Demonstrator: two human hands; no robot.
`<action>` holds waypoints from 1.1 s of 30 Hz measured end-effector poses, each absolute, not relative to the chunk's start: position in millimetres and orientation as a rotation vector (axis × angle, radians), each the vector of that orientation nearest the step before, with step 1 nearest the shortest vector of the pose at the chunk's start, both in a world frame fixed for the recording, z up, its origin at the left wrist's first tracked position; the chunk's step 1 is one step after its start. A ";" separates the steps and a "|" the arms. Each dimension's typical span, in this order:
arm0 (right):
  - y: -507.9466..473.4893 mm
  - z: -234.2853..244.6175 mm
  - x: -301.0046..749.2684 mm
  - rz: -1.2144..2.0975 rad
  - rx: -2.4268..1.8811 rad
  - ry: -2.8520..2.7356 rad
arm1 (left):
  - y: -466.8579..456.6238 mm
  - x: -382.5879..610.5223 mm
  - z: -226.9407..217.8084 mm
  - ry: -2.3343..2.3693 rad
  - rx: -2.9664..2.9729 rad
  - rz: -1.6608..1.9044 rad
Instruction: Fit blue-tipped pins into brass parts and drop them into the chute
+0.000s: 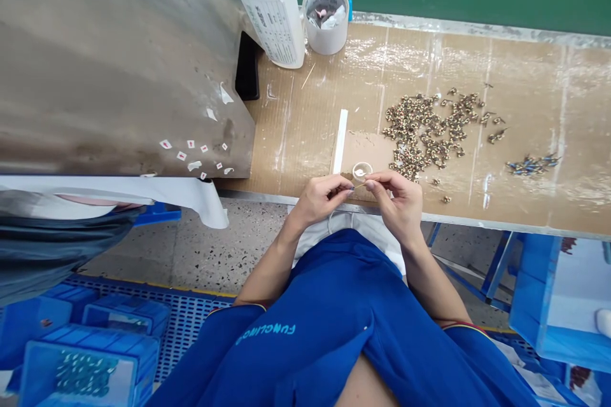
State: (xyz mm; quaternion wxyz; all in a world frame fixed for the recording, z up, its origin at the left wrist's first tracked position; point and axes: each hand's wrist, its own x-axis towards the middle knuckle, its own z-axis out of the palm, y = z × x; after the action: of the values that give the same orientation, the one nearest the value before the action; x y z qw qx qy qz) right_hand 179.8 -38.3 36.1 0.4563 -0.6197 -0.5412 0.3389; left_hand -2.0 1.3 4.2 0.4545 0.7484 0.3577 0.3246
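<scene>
My left hand (317, 199) and my right hand (396, 203) are close together at the bench's front edge. Their fingertips pinch a thin pale wire (360, 185) between them. A small dark part may sit in my left fingers, but it is too small to tell. Just beyond my hands lies a small white ring (362, 170) on a cardboard patch. A loose heap of small brass parts (420, 130) spreads to the right of it, nearest my right hand.
A tall white plastic bottle (267, 6) and a clear cup (325, 18) stand at the bench's back. A grey metal panel (119, 63) fills the left side. Several blue crates (88, 356) sit on the floor at lower left.
</scene>
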 end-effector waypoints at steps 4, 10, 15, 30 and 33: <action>-38.8 33.7 179.3 0.801 -1.540 -1.367 | 1.0 -2.1 3.8 0.892 1.842 0.792; -39.0 31.3 178.2 0.784 -1.512 -1.344 | 1.0 -1.8 5.8 0.882 1.847 0.805; -38.9 33.8 178.3 0.728 -1.486 -1.421 | 1.1 -1.5 6.3 0.876 1.854 0.827; -37.7 39.8 179.3 0.733 -1.457 -1.518 | 2.8 -4.9 2.9 0.867 1.794 0.820; -34.0 39.9 184.1 0.674 -1.441 -1.440 | 2.7 -5.3 2.1 0.860 1.742 0.841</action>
State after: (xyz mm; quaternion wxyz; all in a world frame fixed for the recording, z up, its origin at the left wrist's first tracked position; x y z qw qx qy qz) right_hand 184.1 -34.0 39.9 0.4775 -0.5901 -0.5896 0.2758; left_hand -5.3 2.7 2.1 0.4902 0.7172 0.3542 0.3463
